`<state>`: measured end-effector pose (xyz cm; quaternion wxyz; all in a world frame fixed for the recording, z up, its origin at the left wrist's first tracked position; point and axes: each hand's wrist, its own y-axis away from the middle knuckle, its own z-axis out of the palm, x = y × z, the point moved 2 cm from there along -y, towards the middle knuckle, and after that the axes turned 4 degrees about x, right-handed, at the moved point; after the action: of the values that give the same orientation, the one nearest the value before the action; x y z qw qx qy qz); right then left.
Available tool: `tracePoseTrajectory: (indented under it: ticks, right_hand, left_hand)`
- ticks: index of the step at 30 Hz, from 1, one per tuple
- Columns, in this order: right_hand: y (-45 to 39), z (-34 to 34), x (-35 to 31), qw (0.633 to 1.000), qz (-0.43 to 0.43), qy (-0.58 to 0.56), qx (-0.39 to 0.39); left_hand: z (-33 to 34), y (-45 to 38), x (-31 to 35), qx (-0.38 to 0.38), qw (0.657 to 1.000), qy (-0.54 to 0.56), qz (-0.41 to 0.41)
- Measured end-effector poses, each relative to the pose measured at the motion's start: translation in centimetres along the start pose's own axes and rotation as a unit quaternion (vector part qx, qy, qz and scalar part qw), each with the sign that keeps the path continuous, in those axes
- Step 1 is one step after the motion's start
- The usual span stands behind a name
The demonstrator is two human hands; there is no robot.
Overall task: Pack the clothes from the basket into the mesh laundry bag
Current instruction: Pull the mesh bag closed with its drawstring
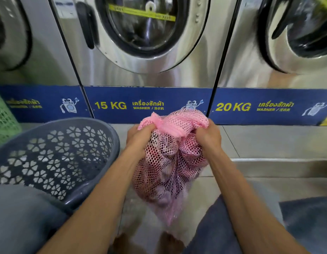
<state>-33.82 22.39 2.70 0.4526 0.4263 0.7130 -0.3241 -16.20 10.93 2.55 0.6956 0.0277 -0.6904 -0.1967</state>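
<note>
Beyond both hands stands a row of stainless-steel front-loading washing machines [150,43] with round glass doors, a blue band along their base reading "15 KG" and "20 KG". To the left of the left hand, close beside the forearm, sits a grey plastic laundry basket [54,158] with flower-shaped cut-outs in its wall; what shows of its inside looks bare. Further left, at the edge of view, is part of a green plastic mesh basket [3,123]. Between the two hands hangs the pink mesh laundry bag [170,162], bulging with bunched clothes seen through the netting, its body dropping below the wrists toward the pale tiled floor [250,143]. The left hand [140,138] has its fingers curled tight round the gathered neck of the bag on its left side, and the right hand [207,138] grips the same neck on the right, so the crumpled pink opening rises just above and between both fists.
</note>
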Motion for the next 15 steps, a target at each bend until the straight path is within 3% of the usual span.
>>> tracePoseTrajectory:
  ticks: [5, 9, 15]
  right_hand:
    - [-6.0, 0.9, -6.1, 0.995, -0.095, 0.033, 0.005]
    - [-11.4, 4.0, -9.0, 0.990, -0.131, 0.053, -0.016]
    - [-17.8, 12.3, -8.2, 0.976, -0.161, 0.124, -0.081]
  left_hand:
    - [3.1, -3.3, 5.6, 0.036, 0.999, 0.010, 0.016]
    - [4.0, -7.7, 8.7, 0.022, 1.000, 0.009, 0.011]
    - [5.0, -18.2, 5.2, 0.003, 0.999, -0.044, -0.006]
